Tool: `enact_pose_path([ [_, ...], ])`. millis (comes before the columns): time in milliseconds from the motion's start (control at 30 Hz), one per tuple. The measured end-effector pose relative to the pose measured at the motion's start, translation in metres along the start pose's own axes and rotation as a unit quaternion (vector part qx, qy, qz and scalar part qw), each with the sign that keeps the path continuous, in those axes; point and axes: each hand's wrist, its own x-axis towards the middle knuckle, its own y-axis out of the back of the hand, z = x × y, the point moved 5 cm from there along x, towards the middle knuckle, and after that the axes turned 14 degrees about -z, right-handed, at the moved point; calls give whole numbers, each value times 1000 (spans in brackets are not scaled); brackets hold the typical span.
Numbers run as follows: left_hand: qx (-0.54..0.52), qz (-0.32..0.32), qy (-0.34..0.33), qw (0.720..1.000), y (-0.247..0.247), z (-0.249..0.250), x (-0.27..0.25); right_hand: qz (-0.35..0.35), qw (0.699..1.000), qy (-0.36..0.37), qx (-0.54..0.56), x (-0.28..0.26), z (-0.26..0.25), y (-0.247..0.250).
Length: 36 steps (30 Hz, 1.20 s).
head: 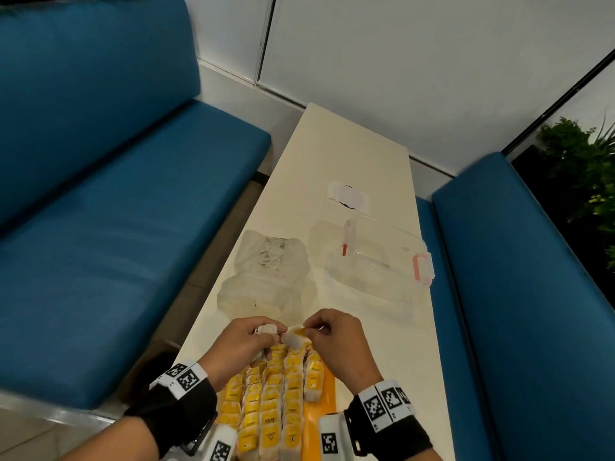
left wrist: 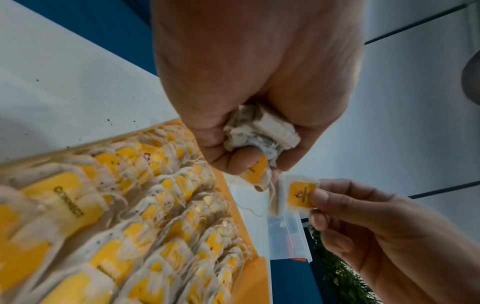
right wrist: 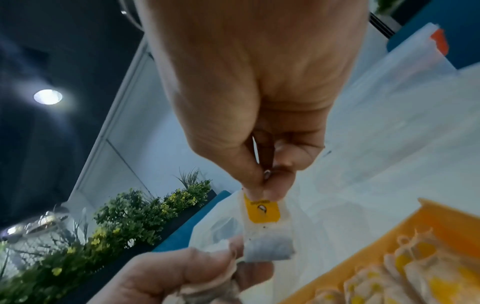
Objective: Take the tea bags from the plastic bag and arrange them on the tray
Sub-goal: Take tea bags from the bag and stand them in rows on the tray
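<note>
Over the tray, head view:
Left hand [head: 241, 341]: fingers curling round a bunch of tea bags [head: 266, 328], hovering above the tray's far end.
Right hand [head: 339, 337]: thumb and forefinger pinching a single bag [head: 297, 337] just beside the left hand.
Tray [head: 324, 399]: orange, lying on the table [head: 366, 154], carrying rows of yellow-tagged bags [head: 273, 404].
Plastic bag [head: 266, 271]: crumpled, lying beyond the hands.
Box [head: 376, 257]: clear, sitting right of the plastic bag.

Left wrist view:
Left hand [left wrist: 259, 82]: fingers wrapping a wad of bags [left wrist: 259, 131].
Right hand [left wrist: 376, 226]: fingertips pinching the single bag [left wrist: 298, 195] by its yellow tag.
Tray [left wrist: 253, 277]: rows [left wrist: 116, 216] filling it.

Right wrist view:
Right hand [right wrist: 259, 92]: thumb and forefinger pinching the single bag's [right wrist: 267, 228] top; the bag is hanging down.
Left hand [right wrist: 176, 273]: fingers closing on its bunch [right wrist: 207, 288], touching the hanging bag.
Tray [right wrist: 415, 222]: corner showing at lower right.
</note>
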Motion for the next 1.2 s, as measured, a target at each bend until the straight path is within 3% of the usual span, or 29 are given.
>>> enact_pose_path([
  [200, -3, 16, 27, 1000, 6, -9, 2, -46, 984, -2, -170, -8, 13, 10],
  [400, -1, 22, 39, 999, 6, -12, 3, -235, 931, -31, -277, -29, 33, -10],
  [533, -1, 20, 41, 999, 6, -12, 4, -288, 901, -47, -321, -29, 48, -31],
  [833, -3, 18, 43, 999, 6, -11, 4, -161, 900, -48, -402, -7, 69, -48],
  [1067, -3, 5, 47, 999, 5, -13, 5, -115, 900, -57, -417, -6, 78, -55],
  [1200, -107, -24, 52, 993, 2, -9, 3, -103, 912, -51, -394, -7, 77, -54],
])
